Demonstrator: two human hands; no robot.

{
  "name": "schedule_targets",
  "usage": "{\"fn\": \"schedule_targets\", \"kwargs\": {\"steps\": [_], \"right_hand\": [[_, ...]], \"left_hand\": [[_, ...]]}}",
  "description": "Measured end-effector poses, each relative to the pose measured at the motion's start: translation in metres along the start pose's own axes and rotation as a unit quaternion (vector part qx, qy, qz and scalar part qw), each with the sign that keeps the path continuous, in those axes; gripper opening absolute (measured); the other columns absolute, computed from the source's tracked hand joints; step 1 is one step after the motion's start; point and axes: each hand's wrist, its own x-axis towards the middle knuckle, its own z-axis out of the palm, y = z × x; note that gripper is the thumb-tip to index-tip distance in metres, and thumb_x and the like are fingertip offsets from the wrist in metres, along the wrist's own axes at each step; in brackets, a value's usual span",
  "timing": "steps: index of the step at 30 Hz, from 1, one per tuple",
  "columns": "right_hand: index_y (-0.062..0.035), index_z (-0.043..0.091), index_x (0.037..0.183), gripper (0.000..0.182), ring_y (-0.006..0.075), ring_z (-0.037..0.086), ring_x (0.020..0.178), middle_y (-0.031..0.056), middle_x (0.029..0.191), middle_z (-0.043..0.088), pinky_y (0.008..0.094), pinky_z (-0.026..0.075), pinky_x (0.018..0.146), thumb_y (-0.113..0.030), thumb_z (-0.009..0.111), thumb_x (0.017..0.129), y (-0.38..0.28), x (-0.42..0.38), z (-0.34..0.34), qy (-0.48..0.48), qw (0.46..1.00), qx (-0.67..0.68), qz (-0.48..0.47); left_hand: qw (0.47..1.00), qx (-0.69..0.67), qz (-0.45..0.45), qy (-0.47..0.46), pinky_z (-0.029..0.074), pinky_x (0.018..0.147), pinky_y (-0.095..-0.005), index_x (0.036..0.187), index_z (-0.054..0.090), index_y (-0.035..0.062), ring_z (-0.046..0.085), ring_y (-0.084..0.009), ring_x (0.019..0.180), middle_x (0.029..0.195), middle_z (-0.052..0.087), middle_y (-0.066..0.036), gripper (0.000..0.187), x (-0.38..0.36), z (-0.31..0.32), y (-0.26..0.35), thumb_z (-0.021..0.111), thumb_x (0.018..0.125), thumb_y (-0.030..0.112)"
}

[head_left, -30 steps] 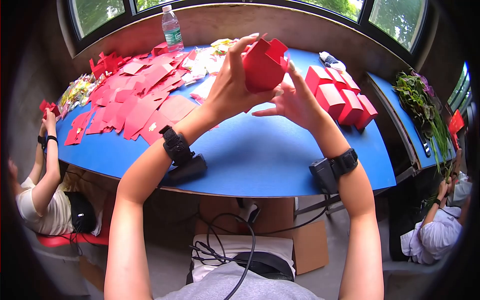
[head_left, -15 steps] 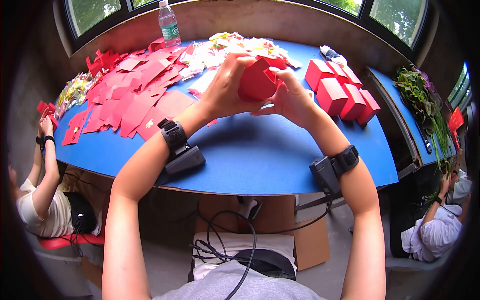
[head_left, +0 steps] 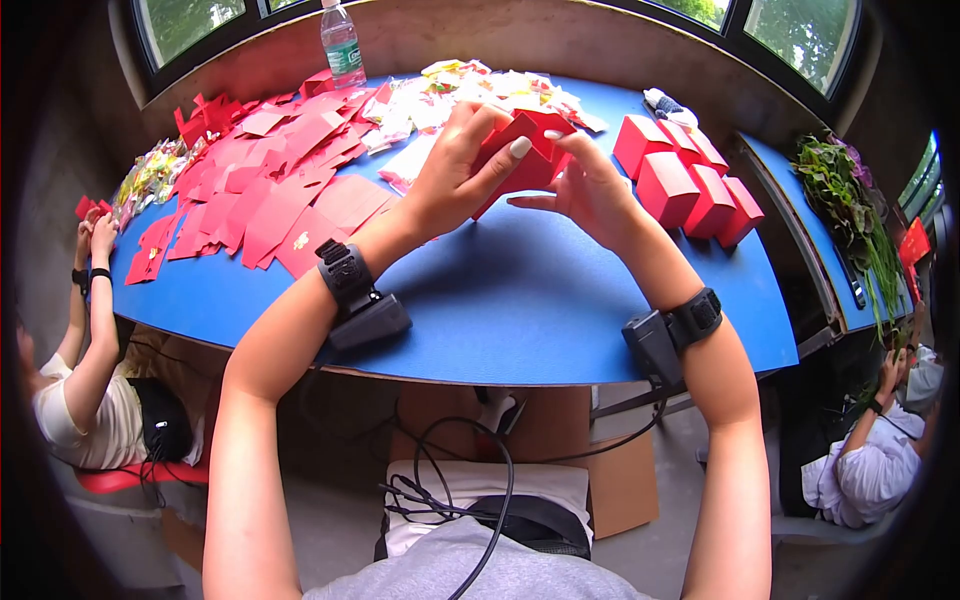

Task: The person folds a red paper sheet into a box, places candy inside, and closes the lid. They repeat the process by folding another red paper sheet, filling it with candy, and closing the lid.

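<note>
I see the red paper box held up in the air above the far middle of the blue bench, half folded, with its top flaps standing open and one angled panel facing me. My left hand wraps the near and left side of it, grip closed on the box with the thumb laid across the front panel; my right hand holds the right side, fingers curled in toward the loose flaps, so both are gripping the same piece. To do this fold well, I judge that the left hand should keep the body square and steady while the right fingertips press the flaps down one at a time along their creases, without crushing the thin walls. The card looks stiff, matte and bright red, with sharp creases. Outward from it, a row of finished red boxes sits near the bench's far right corner, touching one another. Flat red sheets are strewn over the left half, some overlapping, with pale wrappers along the far edge and a water bottle upright at the far left. Another person's hands hold red paper at the left edge, and a second person sits to the right, below a side counter with leafy stems.
</note>
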Motion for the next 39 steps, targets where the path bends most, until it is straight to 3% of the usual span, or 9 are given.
{"fn": "schedule_targets", "kwargs": {"steps": [5, 12, 16, 23, 26, 32, 35, 37, 39], "right_hand": [[-0.0096, 0.041, 0.128, 0.057, 0.0207, 0.051, 0.114, 0.0092, 0.125, 0.049, 0.0395, 0.047, 0.088, -0.046, 0.052, 0.085, -0.003, 0.0, -0.005, 0.043, 0.998, 0.006, -0.048], [-0.0084, 0.041, 0.13, 0.063, 0.0195, 0.051, 0.113, 0.0088, 0.126, 0.049, 0.0381, 0.047, 0.089, -0.049, 0.054, 0.083, -0.003, 0.002, -0.005, 0.01, 0.996, -0.006, -0.088], [-0.0065, 0.04, 0.131, 0.06, 0.0193, 0.051, 0.113, 0.0097, 0.125, 0.05, 0.039, 0.046, 0.09, -0.043, 0.054, 0.085, -0.005, 0.002, -0.005, -0.016, 0.995, -0.007, -0.096], [-0.0064, 0.041, 0.128, 0.055, 0.0191, 0.051, 0.111, 0.0089, 0.12, 0.052, 0.0381, 0.046, 0.091, -0.031, 0.061, 0.083, -0.005, 0.002, -0.003, 0.002, 0.998, -0.026, -0.065], [-0.0064, 0.041, 0.128, 0.056, 0.019, 0.051, 0.111, 0.0087, 0.119, 0.052, 0.0377, 0.045, 0.092, -0.03, 0.062, 0.082, -0.003, 0.002, -0.004, 0.009, 0.997, -0.046, -0.067], [-0.0061, 0.04, 0.127, 0.056, 0.019, 0.051, 0.111, 0.0103, 0.119, 0.052, 0.0376, 0.045, 0.093, -0.029, 0.063, 0.082, -0.002, 0.004, -0.008, 0.008, 0.997, -0.06, -0.055], [-0.0043, 0.039, 0.127, 0.056, 0.0212, 0.053, 0.11, 0.0129, 0.119, 0.051, 0.037, 0.048, 0.09, -0.026, 0.063, 0.082, -0.003, 0.005, -0.007, 0.027, 0.994, -0.082, -0.07], [-0.0035, 0.037, 0.128, 0.057, 0.0226, 0.054, 0.109, 0.0145, 0.119, 0.051, 0.036, 0.05, 0.087, -0.025, 0.063, 0.082, -0.006, 0.003, -0.004, 0.031, 0.992, -0.088, -0.083], [-0.0017, 0.033, 0.129, 0.062, 0.0256, 0.056, 0.106, 0.0187, 0.119, 0.05, 0.0341, 0.054, 0.08, -0.026, 0.065, 0.082, -0.007, 0.004, -0.004, 0.049, 0.987, -0.113, -0.103]], "left_hand": [[1.0, -0.015, -0.001, 0.019, 0.043, 0.084, -0.0343, 0.106, 0.052, -0.0001, 0.05, -0.0254, 0.095, 0.104, 0.046, -0.016, 0.03, -0.001, 0.004, 0.002, 0.053, 0.092, 0.027], [1.0, 0.014, -0.01, 0.022, 0.041, 0.087, -0.034, 0.111, 0.053, -0.0001, 0.051, -0.0258, 0.098, 0.105, 0.049, -0.016, 0.036, -0.003, 0.003, 0.007, 0.058, 0.089, 0.028], [0.999, 0.014, -0.038, 0.016, 0.04, 0.091, -0.0322, 0.116, 0.05, 0.0025, 0.051, -0.0198, 0.103, 0.108, 0.051, -0.01, 0.037, -0.005, 0.003, 0.004, 0.059, 0.089, 0.027], [0.998, -0.011, -0.057, 0.007, 0.04, 0.094, -0.0325, 0.118, 0.049, 0.0047, 0.052, -0.0195, 0.107, 0.114, 0.052, -0.01, 0.038, -0.005, 0.004, 0.002, 0.06, 0.088, 0.026], [0.997, -0.046, -0.046, 0.029, 0.039, 0.092, -0.0353, 0.11, 0.054, 0.0032, 0.051, -0.0257, 0.103, 0.107, 0.052, -0.014, 0.034, -0.004, 0.004, 0.006, 0.063, 0.084, 0.024], [0.993, -0.094, -0.04, 0.055, 0.041, 0.091, -0.0361, 0.12, 0.044, 0.0064, 0.051, -0.0248, 0.106, 0.112, 0.051, -0.016, 0.048, -0.002, 0.005, 0.009, 0.067, 0.08, 0.018], [0.997, -0.004, 0.035, 0.076, 0.044, 0.088, -0.0359, 0.126, 0.037, 0.0082, 0.054, -0.0241, 0.102, 0.107, 0.055, -0.015, 0.057, -0.001, 0.001, 0.008, 0.068, 0.079, 0.012], [0.996, -0.002, 0.053, 0.068, 0.048, 0.076, -0.0284, 0.121, 0.044, 0.0077, 0.059, -0.017, 0.091, 0.106, 0.054, -0.01, 0.044, 0.001, -0.002, 0.012, 0.064, 0.082, 0.007], [0.994, 0.056, 0.077, 0.063, 0.049, 0.073, -0.0288, 0.114, 0.05, 0.0075, 0.06, -0.0165, 0.087, 0.102, 0.055, -0.009, 0.035, 0.003, -0.01, 0.012, 0.064, 0.082, 0.006]]}}
